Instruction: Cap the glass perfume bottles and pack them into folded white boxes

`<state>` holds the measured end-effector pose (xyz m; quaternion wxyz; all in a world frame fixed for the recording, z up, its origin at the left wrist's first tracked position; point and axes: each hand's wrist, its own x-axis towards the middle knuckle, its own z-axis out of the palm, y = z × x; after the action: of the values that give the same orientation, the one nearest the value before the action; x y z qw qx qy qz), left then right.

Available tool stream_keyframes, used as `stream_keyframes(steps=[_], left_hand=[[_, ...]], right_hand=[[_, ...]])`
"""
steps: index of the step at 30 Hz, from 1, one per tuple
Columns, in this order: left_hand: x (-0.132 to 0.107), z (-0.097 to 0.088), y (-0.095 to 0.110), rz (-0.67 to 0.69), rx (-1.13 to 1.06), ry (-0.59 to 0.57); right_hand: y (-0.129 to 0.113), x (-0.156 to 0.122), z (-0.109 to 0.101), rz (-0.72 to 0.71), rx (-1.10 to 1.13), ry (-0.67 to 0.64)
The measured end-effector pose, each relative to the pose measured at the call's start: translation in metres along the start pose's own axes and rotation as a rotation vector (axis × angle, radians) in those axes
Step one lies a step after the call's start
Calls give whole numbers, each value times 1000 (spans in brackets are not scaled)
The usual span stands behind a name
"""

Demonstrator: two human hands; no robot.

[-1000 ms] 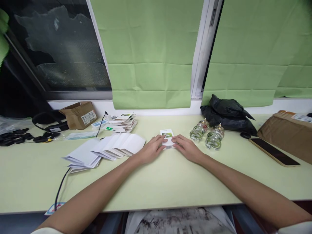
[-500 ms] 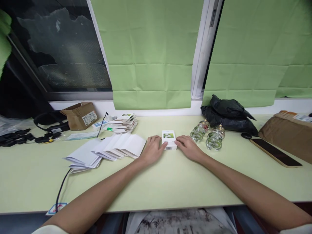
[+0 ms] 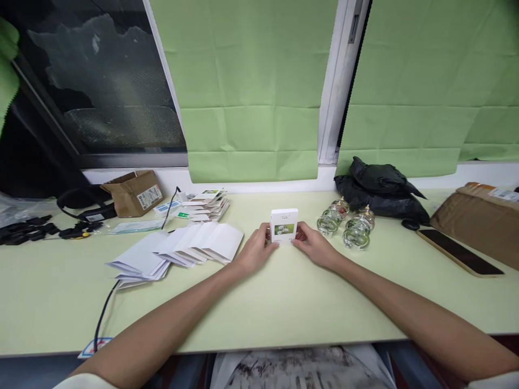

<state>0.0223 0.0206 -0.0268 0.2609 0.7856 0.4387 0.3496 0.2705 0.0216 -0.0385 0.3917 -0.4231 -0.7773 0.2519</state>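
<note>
A small white box (image 3: 284, 220) with a green picture on its front stands upright on the pale green table. My left hand (image 3: 256, 249) grips its left side, thumb at the lower front corner and fingers behind. On the opposite side my right hand (image 3: 315, 244) holds it the same way. Left of my left hand lies a fanned row of folded white papers (image 3: 222, 239). Two clear, coiled glass-like ornaments (image 3: 357, 231) sit beyond my right hand, their exact kind unclear.
At the back left are a stack of small printed cards or packets (image 3: 206, 205), an opened cardboard box (image 3: 135, 193) and black cables (image 3: 28, 229). A black plastic bag (image 3: 381, 189), a phone (image 3: 458, 253) and a brown parcel (image 3: 478, 221) occupy the right.
The white box has been tilted up from lying flat to standing, its picture side now facing me. Both hands have curled round its sides.
</note>
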Motion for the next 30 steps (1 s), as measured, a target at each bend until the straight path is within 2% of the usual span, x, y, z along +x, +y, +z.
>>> stream_keyframes(steps=[6, 11, 18, 24, 30], left_hand=[[1, -2, 0, 3, 9, -13], [2, -3, -1, -30, 61, 39], [0, 0, -8, -48, 105, 9], [-6, 1, -14, 29, 149, -37], [-10, 0, -13, 101, 192, -58]], right_hand=[[1, 1, 0, 0, 8, 9], [5, 4, 2, 55, -62, 51], [9, 33, 3, 193, -221, 118], [16, 62, 5, 309, -256, 168], [23, 69, 8, 393, -211, 222]])
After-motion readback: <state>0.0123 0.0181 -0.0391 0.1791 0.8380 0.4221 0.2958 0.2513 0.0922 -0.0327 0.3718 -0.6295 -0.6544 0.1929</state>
